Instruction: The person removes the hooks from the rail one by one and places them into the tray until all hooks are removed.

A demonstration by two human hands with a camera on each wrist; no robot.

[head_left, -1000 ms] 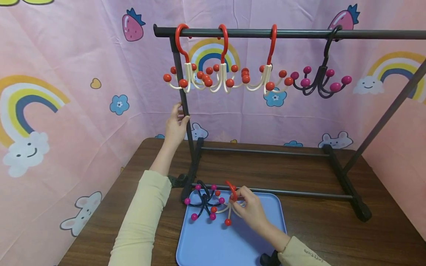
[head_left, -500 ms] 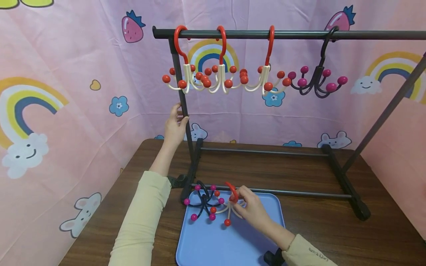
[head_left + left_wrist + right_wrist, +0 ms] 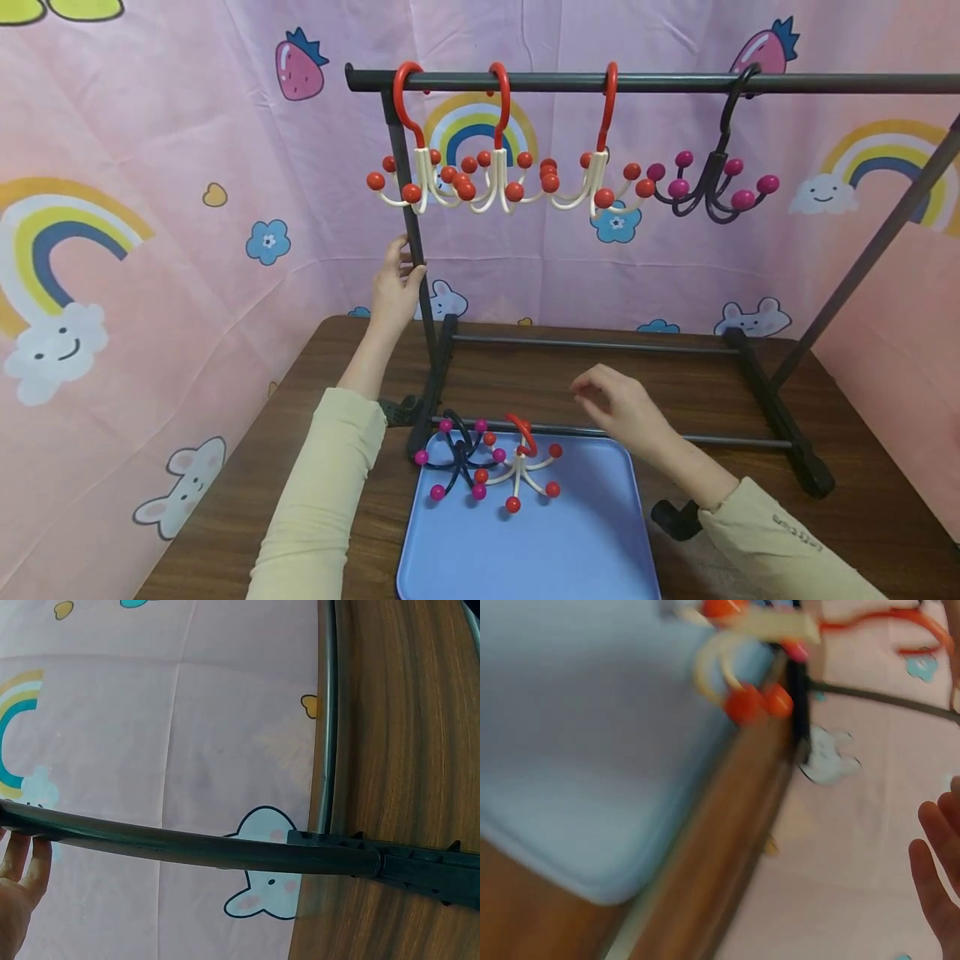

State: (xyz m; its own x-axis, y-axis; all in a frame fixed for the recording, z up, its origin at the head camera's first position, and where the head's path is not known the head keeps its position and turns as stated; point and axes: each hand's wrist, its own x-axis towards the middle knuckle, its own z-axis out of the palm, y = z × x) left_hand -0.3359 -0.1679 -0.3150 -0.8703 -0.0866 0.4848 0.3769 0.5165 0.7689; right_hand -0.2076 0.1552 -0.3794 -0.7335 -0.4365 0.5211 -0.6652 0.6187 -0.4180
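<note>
My left hand [image 3: 396, 287] holds the left upright post [image 3: 416, 233] of a black rack, its thumb on the near side. In the left wrist view, fingers [image 3: 34, 874] meet the post. My right hand [image 3: 622, 408] hovers empty, right of the hangers and over the rack's front lower bar, fingers loosely bent. On the blue tray [image 3: 525, 550] stand a white multi-arm hook hanger [image 3: 519, 475] with red hook and red balls, and a black one [image 3: 461, 454] with magenta balls, side by side. The white one shows blurred in the right wrist view.
From the rack's top bar [image 3: 562, 82] hang three red-and-white hangers [image 3: 498, 179] at the left and a black one [image 3: 711, 179] with magenta balls farther right. The rack's feet [image 3: 806, 467] stand on a brown wooden table [image 3: 750, 542]. Behind is a pink patterned cloth [image 3: 225, 100].
My right hand has let go of the red-and-white hanger on the tray and moved up and to the right. The left hand stays on the post.
</note>
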